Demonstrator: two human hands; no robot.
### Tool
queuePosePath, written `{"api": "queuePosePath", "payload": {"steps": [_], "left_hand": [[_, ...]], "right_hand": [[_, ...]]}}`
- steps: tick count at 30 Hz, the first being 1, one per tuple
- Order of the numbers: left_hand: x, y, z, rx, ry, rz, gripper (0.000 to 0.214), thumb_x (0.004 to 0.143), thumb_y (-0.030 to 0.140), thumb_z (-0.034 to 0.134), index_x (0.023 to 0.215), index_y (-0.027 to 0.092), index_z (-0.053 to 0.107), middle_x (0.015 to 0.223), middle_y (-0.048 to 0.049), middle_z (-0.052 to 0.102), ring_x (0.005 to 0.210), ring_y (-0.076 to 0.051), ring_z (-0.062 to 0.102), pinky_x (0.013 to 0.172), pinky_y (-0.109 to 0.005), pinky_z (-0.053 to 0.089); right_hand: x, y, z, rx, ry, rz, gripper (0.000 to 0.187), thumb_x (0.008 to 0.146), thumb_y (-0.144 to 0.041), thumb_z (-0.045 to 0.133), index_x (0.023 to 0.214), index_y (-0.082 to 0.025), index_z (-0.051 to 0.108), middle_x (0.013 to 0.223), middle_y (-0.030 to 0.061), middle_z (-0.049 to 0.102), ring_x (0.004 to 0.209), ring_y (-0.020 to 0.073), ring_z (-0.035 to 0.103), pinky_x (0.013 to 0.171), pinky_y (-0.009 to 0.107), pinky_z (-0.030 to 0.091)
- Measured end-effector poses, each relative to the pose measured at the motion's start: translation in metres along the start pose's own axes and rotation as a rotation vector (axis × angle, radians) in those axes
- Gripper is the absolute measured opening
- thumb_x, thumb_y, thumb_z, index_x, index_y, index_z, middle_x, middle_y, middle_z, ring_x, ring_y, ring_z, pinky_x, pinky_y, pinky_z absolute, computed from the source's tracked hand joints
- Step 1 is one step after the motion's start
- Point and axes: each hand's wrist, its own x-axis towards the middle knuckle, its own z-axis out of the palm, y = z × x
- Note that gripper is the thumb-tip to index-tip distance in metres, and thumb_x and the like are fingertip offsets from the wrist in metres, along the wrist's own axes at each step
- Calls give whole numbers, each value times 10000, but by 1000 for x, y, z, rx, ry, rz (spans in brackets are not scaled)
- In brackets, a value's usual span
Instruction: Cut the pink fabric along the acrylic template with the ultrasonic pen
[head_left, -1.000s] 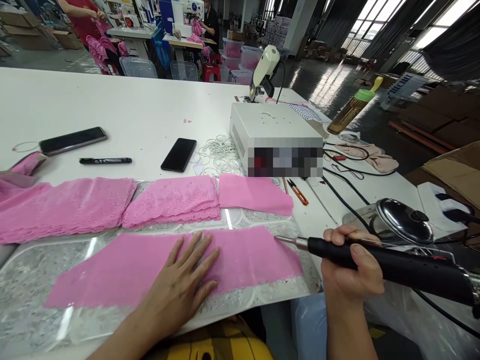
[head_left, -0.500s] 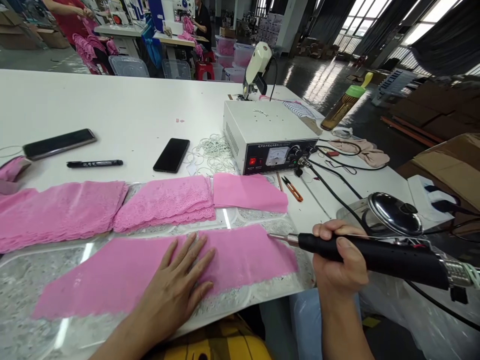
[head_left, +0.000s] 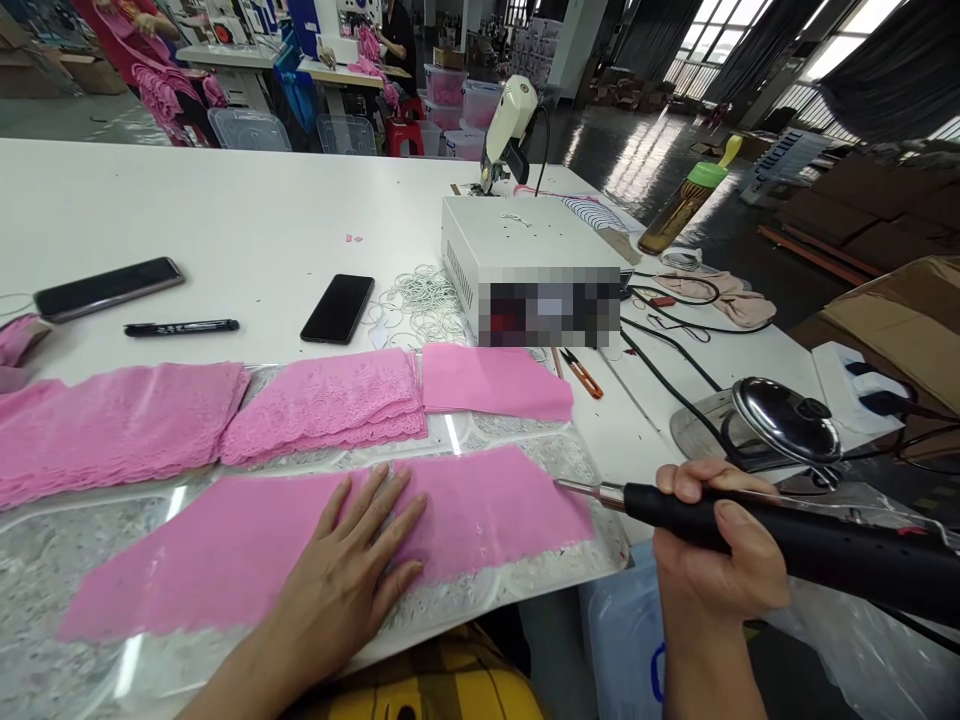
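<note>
My left hand (head_left: 360,560) lies flat with fingers spread on a pink fabric panel (head_left: 202,550), pressing it to the clear-covered, grey-patterned mat (head_left: 67,530). In my right hand (head_left: 712,550) is a black handheld ultrasonic tool (head_left: 795,535), gripped round its barrel. Its thin metal tip points left and rests at or just above the slanted right edge of the panel; I cannot tell whether it touches. Behind the panel lie a plain pink piece (head_left: 495,382) and a stack of pink lace pieces (head_left: 330,405). More pink lace pieces (head_left: 112,425) are at the left.
A white control box (head_left: 532,235) stands behind the fabric, with cables on its right. Nearby are orange thread snips (head_left: 582,374), a glass jar with a steel lid (head_left: 784,425) and tangled white elastic (head_left: 424,305). Two phones (head_left: 337,308) and a black marker (head_left: 181,328) lie left.
My right hand has drawn the tool to the right, its tip moving outward and slightly down along the panel's slanted edge. My left hand stays on the fabric.
</note>
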Motion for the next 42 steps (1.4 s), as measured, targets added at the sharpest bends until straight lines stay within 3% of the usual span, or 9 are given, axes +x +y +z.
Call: {"api": "queuePosePath", "payload": {"steps": [9,22,34,42], "left_hand": [[-1,0,1,-31,7,-15,507,1001,407,446,1473,221,434,1517,-97,439,1442,-301,348,1210,-501,211],[1,-1,1,12,22,28,493,1007,403,430,1443,175,466,1541,-111,398,1459,-301,311,1222,-465,142],[2,-2,0,18,33,30,491,1008,399,422,1443,176,468,1541,-116,399,1449,-298,334,1225,-460,144],[3,-3,1,3,42,46,483,991,374,461,1418,154,504,1530,-133,411,1435,-316,355,1230,-464,132]], "right_hand": [[1,2,-1,-23,-48,-48,81,605,-230,589,675,-192,577,706,1,549,576,114,470,549,308,448],[3,-15,-27,-63,93,-38,122,535,-257,542,642,-198,550,677,2,521,546,108,409,524,299,395],[3,-14,-25,-86,19,-56,85,572,-225,569,652,-197,561,670,-9,536,560,108,442,550,297,418],[0,-22,-32,-86,87,-10,110,548,-245,539,647,-200,555,694,-10,515,559,100,426,542,285,399]]}}
